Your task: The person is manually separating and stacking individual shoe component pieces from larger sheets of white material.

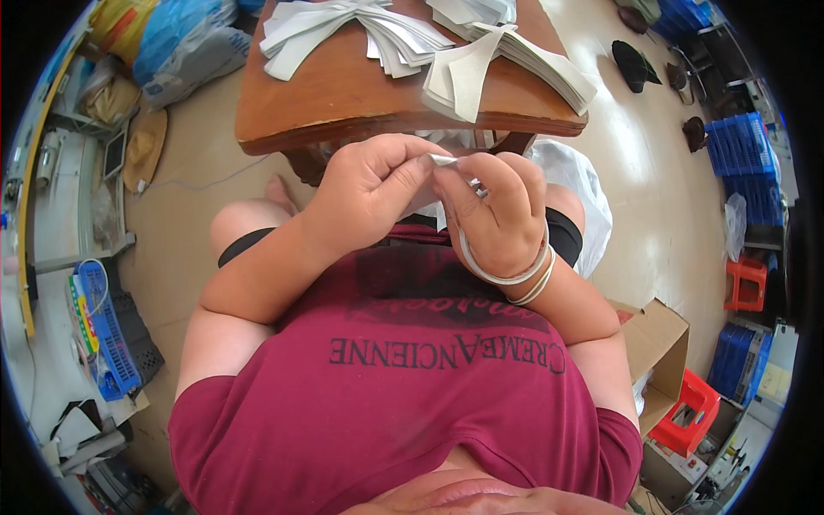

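My left hand (365, 190) and my right hand (506, 215) meet in front of my lap, close to the near edge of the wooden table. Between their fingertips they pinch a small white folded piece (442, 160), perhaps paper or stiff fabric. Part of it hangs below, mostly hidden by my fingers. A white ring (493, 277), possibly a tape roll or bangle, circles my right wrist, with a thin pale band beside it. On the table lie fanned stacks of white cut pieces, one stack (330, 30) to the left and another stack (528, 64) to the right.
The brown wooden table (283, 116) stands just ahead. A white plastic bag (592, 202) is by my right knee. An open cardboard box (661, 352) and a red stool (689, 412) stand at my right. Leftward are a straw hat (148, 148) and a blue basket (107, 330).
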Motion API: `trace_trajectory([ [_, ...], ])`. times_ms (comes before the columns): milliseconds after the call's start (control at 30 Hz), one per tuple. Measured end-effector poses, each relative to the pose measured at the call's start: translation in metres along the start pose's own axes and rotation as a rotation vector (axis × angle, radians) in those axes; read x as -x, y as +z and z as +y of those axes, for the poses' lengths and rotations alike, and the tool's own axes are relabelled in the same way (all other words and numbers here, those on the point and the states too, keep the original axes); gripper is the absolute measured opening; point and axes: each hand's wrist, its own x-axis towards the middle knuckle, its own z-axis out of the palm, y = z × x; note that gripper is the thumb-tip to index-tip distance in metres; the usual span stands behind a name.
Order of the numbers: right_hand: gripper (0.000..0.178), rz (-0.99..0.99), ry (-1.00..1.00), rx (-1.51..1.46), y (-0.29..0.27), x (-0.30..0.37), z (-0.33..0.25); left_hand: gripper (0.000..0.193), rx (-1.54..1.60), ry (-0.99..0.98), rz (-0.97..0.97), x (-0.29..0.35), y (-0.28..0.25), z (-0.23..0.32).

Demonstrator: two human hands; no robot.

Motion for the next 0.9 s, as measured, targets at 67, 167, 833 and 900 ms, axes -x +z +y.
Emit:
trace_trajectory([
  [67, 0.026, 0.002, -0.026, 0.028, -0.001, 0.0, 0.0, 0.02, 0.014, -0.015, -0.016, 0.001, -0.001, 0.004],
  [167, 0.027, -0.02, -0.037, 0.029, -0.002, -0.003, 0.001, 0.021, -0.196, 0.078, -0.033, 0.002, 0.002, 0.006],
  [833, 0.021, -0.159, -0.029, -0.151, -0.011, -0.013, 0.014, 0.018, 0.36, -0.239, 0.103, -0.005, 0.001, -0.003],
  [900, 0.02, -0.136, 0.087, -0.221, -0.012, -0.018, 0.012, 0.016, 0.495, -0.314, 0.111, -0.012, -0.002, -0.007],
])
